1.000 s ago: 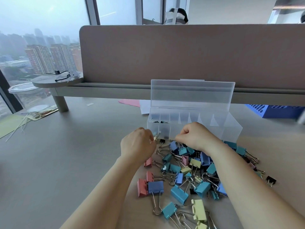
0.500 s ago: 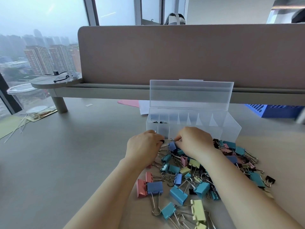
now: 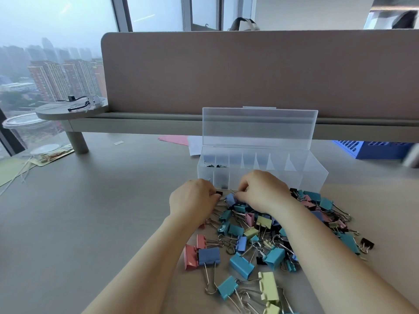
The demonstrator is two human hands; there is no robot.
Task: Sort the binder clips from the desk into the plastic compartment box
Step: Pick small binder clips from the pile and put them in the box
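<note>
**Down at the box front, both hands are in the clip pile**

A pale desk [image 3: 90, 223] fills the lower view. Along its far edge stands a wide brown partition [image 3: 226, 71], with a grey raised shelf [image 3: 136, 125] running along the partition's foot. A blue basket [image 3: 374, 149] sits under the shelf at the right, and a pink paper [image 3: 174, 139] lies under it nearer the middle.

The clear plastic compartment box [image 3: 313, 175] stands on the desk in front of the shelf. Its lid [image 3: 258, 128] is tipped up and back. Dividers split the box into a row of cells, and a few small black clips [image 3: 209, 165] lie in the two far-left cells. The other cells look bare, though the frosted plastic makes this hard to judge.

The pile of binder clips [image 3: 256, 241] lies loose on the desk just in front of the box. It spreads toward the camera and off to the right, in teal, blue, yellow, pink and black.

Both hands are at the far edge of the pile, close to the box's front wall and near each other. The left hand [image 3: 192, 200] is curled, with its fingertips pinching a small black clip [image 3: 219, 193]. The right hand [image 3: 263, 191] is curled too, knuckles up. Its fingertips are closed on a thin wire handle [image 3: 233, 190] just above a blue clip [image 3: 230, 198]. I cannot tell which clip that handle belongs to.
</note>
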